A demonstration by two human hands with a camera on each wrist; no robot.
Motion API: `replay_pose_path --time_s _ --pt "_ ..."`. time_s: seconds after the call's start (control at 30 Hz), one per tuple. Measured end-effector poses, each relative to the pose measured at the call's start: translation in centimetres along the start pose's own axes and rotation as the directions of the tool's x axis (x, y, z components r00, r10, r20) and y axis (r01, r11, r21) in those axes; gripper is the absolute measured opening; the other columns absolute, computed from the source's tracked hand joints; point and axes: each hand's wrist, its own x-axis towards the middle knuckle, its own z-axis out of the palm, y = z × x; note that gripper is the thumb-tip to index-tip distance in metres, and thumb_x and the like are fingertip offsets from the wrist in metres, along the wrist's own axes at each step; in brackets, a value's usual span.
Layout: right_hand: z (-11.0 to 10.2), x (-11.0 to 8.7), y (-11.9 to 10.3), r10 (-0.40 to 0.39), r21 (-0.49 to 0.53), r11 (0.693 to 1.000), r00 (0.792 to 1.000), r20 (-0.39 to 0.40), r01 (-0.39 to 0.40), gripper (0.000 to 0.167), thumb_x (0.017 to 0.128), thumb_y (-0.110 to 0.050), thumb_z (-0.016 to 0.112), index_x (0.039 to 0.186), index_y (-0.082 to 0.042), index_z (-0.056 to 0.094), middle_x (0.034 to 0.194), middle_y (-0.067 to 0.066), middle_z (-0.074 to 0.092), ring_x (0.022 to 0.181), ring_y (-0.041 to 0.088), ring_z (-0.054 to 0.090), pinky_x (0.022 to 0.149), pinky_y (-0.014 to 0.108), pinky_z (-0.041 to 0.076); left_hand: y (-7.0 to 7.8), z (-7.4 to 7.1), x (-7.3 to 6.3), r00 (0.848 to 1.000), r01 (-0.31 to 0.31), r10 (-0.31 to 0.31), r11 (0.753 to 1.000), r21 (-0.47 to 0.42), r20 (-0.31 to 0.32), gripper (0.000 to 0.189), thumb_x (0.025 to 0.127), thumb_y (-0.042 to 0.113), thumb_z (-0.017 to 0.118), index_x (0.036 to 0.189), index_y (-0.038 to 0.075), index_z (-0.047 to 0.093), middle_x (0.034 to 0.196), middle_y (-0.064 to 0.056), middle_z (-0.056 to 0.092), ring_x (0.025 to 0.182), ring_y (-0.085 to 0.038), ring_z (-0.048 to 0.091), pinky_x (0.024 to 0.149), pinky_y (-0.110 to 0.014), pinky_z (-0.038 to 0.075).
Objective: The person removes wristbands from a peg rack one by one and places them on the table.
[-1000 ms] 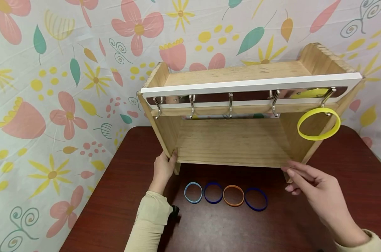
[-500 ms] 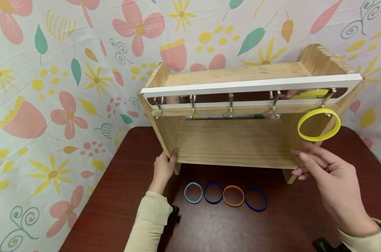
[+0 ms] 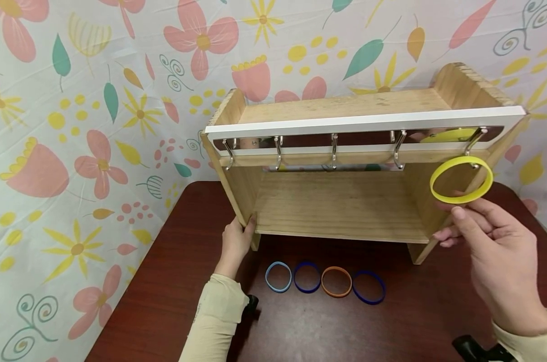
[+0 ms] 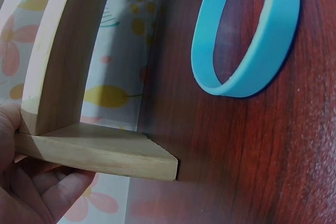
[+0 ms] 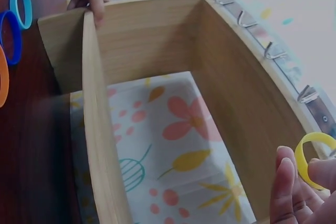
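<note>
My left hand (image 3: 235, 243) grips the lower left corner of a wooden shelf (image 3: 337, 203), thumb inside and fingers around the outside. On the shelf's rightmost metal hook hangs a yellow wristband (image 3: 440, 193). Just below that band is my right hand (image 3: 504, 256); a fingertip shows through the ring and the thumb tip lies at its lower edge. In the right wrist view, the yellow wristband (image 5: 301, 160) sits between the thumb and fingers, with a gap visible, so a firm pinch is not shown. The left wrist view shows the left hand (image 4: 31, 190) beneath the wooden edge.
On the dark red table (image 3: 328, 334) lie a light blue wristband (image 3: 267, 282), two dark blue wristbands, one of them (image 3: 382, 296) at the right end, and an orange wristband (image 3: 336, 295), in a row. Other hooks (image 3: 334, 151) line the white rail. A flowered cloth (image 3: 133, 45) hangs behind.
My right hand has moved up and right from the shelf's lower right corner to the hanging yellow wristband. The left hand keeps its grip on the shelf.
</note>
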Motion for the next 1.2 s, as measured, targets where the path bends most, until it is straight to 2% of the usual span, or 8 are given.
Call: replay_pose_path --time_s 0.07,0.13,0.33,0.4,0.57,0.67,0.97,1.2 --pt "0.16 0.02 -0.08 -0.015 -0.006 1.0 1.0 -0.023 0.014 0.027 0.093 0.017 0.049 0.119 0.025 0.049 0.095 0.021 0.071 0.059 0.025 0.067 0.053 0.026 0.052 -0.03 0.02 0.0 1.0 0.005 -0.005 1.0 -0.003 0.004 0.029 0.1 0.033 0.057 0.104 0.006 0.067 0.08 -0.013 0.07 0.064 -0.024 0.066 0.055 -0.037 0.051" --pt "0.27 0.09 -0.17 -0.025 0.046 0.999 0.999 -0.039 0.027 0.026 0.092 0.02 0.048 0.117 0.027 0.049 0.092 0.023 0.071 0.057 0.027 0.066 0.053 0.027 0.053 -0.06 0.03 0.0 1.0 0.01 -0.01 1.0 -0.006 0.007 0.029 0.1 0.033 0.057 0.103 0.006 0.067 0.08 -0.013 0.07 0.063 -0.024 0.065 0.054 -0.036 0.051" --pt "0.69 0.14 -0.52 -0.039 0.004 0.999 0.998 -0.058 0.039 0.026 0.093 0.018 0.049 0.115 0.029 0.047 0.089 0.021 0.071 0.058 0.027 0.066 0.052 0.027 0.052 -0.14 0.05 0.04 1.0 0.004 -0.004 1.0 0.009 0.001 0.029 0.1 0.032 0.057 0.104 0.005 0.067 0.079 -0.013 0.07 0.063 -0.024 0.065 0.055 -0.037 0.051" --pt "0.73 0.19 -0.57 -0.044 0.017 0.999 0.998 -0.044 0.045 0.026 0.093 0.018 0.048 0.116 0.03 0.046 0.09 0.022 0.071 0.059 0.027 0.067 0.053 0.028 0.053 -0.16 0.06 0.06 1.0 0.004 -0.005 1.0 0.013 0.002 0.029 0.1 0.031 0.057 0.106 0.005 0.067 0.08 -0.013 0.07 0.064 -0.025 0.066 0.055 -0.037 0.051" --pt "0.58 0.35 -0.58 -0.064 0.145 0.988 0.998 0.013 0.062 0.026 0.092 0.023 0.044 0.116 0.032 0.044 0.091 0.027 0.068 0.063 0.03 0.068 0.054 0.031 0.054 -0.21 0.12 0.11 1.0 0.009 -0.009 1.0 0.017 0.012 0.03 0.1 0.032 0.056 0.111 0.005 0.066 0.083 -0.014 0.071 0.065 -0.025 0.067 0.055 -0.037 0.051" --pt "0.57 0.38 -0.63 -0.072 0.167 0.983 0.997 0.01 0.069 0.025 0.092 0.024 0.042 0.115 0.032 0.045 0.09 0.028 0.068 0.063 0.031 0.069 0.054 0.032 0.054 -0.19 0.09 0.08 1.0 0.005 -0.005 1.0 0.014 0.014 0.029 0.1 0.032 0.056 0.11 0.006 0.066 0.081 -0.014 0.071 0.063 -0.024 0.066 0.054 -0.036 0.051" --pt "0.61 0.21 -0.77 -0.099 0.187 0.978 0.995 0.002 0.097 0.026 0.091 0.025 0.041 0.116 0.032 0.044 0.096 0.031 0.068 0.064 0.032 0.069 0.056 0.033 0.055 -0.24 0.14 0.07 1.0 0.004 -0.004 1.0 0.003 0.013 0.029 0.1 0.033 0.056 0.106 0.007 0.067 0.077 -0.011 0.07 0.059 -0.021 0.063 0.051 -0.034 0.048" --pt "0.59 -0.16 -0.94 -0.096 0.182 0.979 0.995 0.033 0.088 0.025 0.092 0.025 0.041 0.116 0.032 0.043 0.096 0.03 0.068 0.065 0.032 0.069 0.058 0.033 0.056 -0.24 0.08 0.07 1.0 -0.004 0.004 1.0 0.009 0.009 0.028 0.1 0.032 0.057 0.107 0.006 0.067 0.079 -0.012 0.07 0.061 -0.022 0.064 0.052 -0.035 0.05"
